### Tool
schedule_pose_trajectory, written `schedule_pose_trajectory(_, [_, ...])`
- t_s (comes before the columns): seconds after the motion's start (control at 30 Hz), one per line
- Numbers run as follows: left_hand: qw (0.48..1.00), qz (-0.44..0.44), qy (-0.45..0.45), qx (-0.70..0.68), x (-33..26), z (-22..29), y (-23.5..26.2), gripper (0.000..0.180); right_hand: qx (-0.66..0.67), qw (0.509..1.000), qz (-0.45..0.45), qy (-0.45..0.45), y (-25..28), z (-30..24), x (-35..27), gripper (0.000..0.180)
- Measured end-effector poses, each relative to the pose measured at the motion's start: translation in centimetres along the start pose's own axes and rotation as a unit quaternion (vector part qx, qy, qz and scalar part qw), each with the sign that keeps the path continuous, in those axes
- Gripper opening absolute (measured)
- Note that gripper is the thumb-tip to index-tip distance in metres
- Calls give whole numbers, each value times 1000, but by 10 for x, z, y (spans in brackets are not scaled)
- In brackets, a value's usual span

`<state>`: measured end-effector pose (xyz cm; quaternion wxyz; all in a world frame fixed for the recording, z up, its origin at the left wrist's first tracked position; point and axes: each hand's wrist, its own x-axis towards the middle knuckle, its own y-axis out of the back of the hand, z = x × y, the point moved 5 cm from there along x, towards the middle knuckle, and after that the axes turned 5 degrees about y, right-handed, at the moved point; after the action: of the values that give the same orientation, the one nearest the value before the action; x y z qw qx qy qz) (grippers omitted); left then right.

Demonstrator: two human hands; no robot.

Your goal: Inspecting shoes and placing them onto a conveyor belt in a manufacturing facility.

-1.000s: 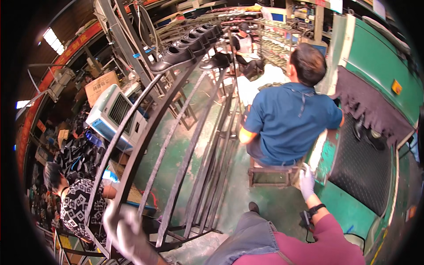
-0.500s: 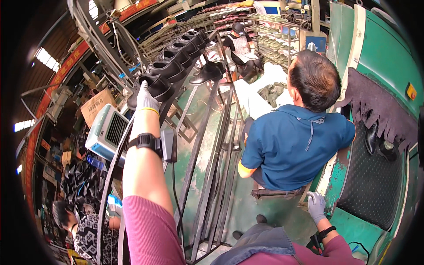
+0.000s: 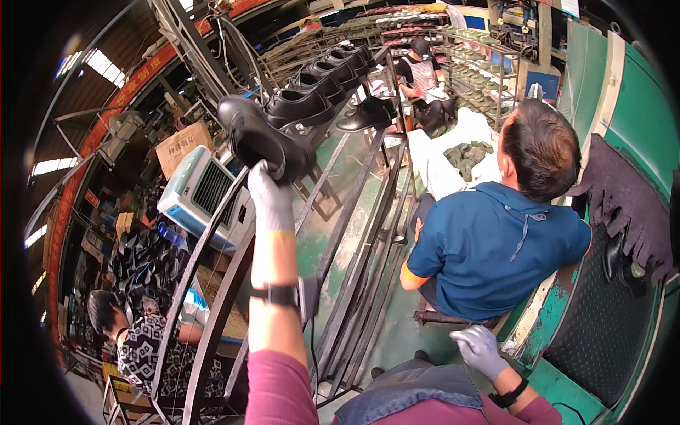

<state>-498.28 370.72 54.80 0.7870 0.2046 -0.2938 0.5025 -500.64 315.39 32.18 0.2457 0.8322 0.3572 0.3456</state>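
Observation:
My left hand (image 3: pixel 270 195), in a pale glove, is closed on the opening end of a black leather shoe (image 3: pixel 249 131). That shoe is tilted above the rack, its toe toward the upper left. Beyond it, a row of similar black shoes (image 3: pixel 303 105) sits along the metal rack (image 3: pixel 338 230), and another black shoe (image 3: pixel 368 115) rests on a bar to the right. My right hand (image 3: pixel 484 348), in a grey glove, is low in front of my body at the right. Its fingers are loosely bent and apart, with nothing seen in them.
A person in a blue shirt (image 3: pixel 489 244) sits ahead at the right, beside a green machine with a dark conveyor belt (image 3: pixel 588 326) carrying shoes. An air cooler (image 3: pixel 205 195) stands left of the rack. Another person (image 3: pixel 159 347) is at lower left; one more (image 3: pixel 425 78) sits farther back.
My left hand has gripped the nearest shoe, lifted it off the rack and brought it closer. My right hand has moved left, away from the machine's edge. The view has shifted.

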Motion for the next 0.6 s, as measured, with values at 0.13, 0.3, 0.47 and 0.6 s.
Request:
schedule_pose_trajectory(0.13, [882, -93, 315, -338, -135, -3, 19, 21, 57, 988, 55, 133, 0, -27, 87, 21])
schedule_pose_trajectory(0.3, [786, 1, 424, -449, -270, 27, 22, 47, 391, 919, 52, 31, -19, -54, 175, 49])
schedule_pose_trajectory(0.47, [802, -111, 465, -357, -319, 39, 6, 75, 533, 834, -136, -31, -75, -63, 191, 80])
schedule_pose_trajectory(0.6, [840, -21, 429, -330, -362, 29, 32, 55, 649, 736, -176, -83, -101, -66, 165, 83])
